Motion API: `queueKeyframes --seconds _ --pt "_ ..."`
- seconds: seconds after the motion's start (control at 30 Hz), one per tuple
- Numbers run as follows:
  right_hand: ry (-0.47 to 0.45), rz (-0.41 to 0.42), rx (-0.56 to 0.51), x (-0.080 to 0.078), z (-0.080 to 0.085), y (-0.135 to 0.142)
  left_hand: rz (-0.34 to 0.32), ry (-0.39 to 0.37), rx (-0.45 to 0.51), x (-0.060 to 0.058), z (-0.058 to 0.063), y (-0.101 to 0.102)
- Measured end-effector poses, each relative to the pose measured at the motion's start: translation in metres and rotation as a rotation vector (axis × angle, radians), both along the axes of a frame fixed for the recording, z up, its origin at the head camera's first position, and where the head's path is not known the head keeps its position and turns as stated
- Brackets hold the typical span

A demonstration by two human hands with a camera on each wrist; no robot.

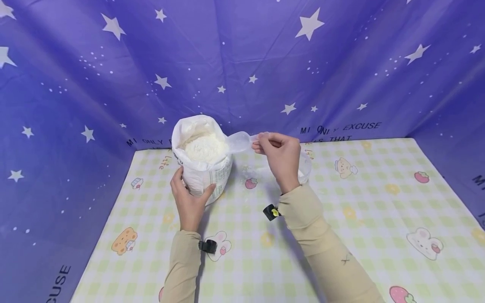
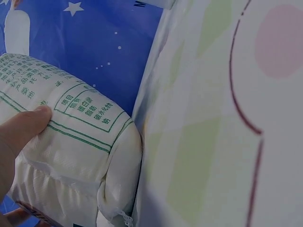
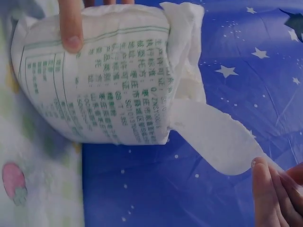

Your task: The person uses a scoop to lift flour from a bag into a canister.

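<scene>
A white bag [image 1: 197,179] with green printing stands open-topped on the table, with white powder [image 1: 206,148] inside. My left hand [image 1: 188,204] grips its lower side, the thumb in front and the fingers round the left. In my right hand [image 1: 282,158], the fingertips pinch the handle of a translucent plastic scoop [image 1: 238,142]. The scoop's head reaches the bag's right rim; in the right wrist view, the scoop [image 3: 220,139] overlaps the bag's mouth. Partly hidden behind the right hand is a clear plastic bowl [image 1: 306,166] with something white in it.
A checked cloth [image 1: 360,240] with cartoon prints covers the table. Close behind the bag and bowl hangs a purple curtain [image 1: 242,50] with white stars, which also runs along both sides. Black wristbands sit at both sleeves.
</scene>
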State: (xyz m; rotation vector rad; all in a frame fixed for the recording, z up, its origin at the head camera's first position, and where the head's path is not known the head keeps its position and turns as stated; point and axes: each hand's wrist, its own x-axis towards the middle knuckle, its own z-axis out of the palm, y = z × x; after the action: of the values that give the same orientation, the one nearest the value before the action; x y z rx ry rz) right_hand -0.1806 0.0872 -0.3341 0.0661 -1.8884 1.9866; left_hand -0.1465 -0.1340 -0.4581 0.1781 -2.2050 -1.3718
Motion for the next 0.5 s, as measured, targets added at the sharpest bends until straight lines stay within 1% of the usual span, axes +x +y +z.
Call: queueKeyframes --seconds 0.07,0.13,0.5 --pt "0.009 -0.017 0.051 -0.001 0.001 -0.003 -0.002 -0.004 0.000 0.000 0.000 0.000" --pt "0.008 -0.026 0.080 -0.003 0.002 -0.006 -0.002 -0.007 -0.001 0.000 0.000 0.000" --pt "-0.006 -0.006 0.094 -0.008 -0.001 -0.019 0.005 0.001 -0.012 0.000 0.000 0.000"
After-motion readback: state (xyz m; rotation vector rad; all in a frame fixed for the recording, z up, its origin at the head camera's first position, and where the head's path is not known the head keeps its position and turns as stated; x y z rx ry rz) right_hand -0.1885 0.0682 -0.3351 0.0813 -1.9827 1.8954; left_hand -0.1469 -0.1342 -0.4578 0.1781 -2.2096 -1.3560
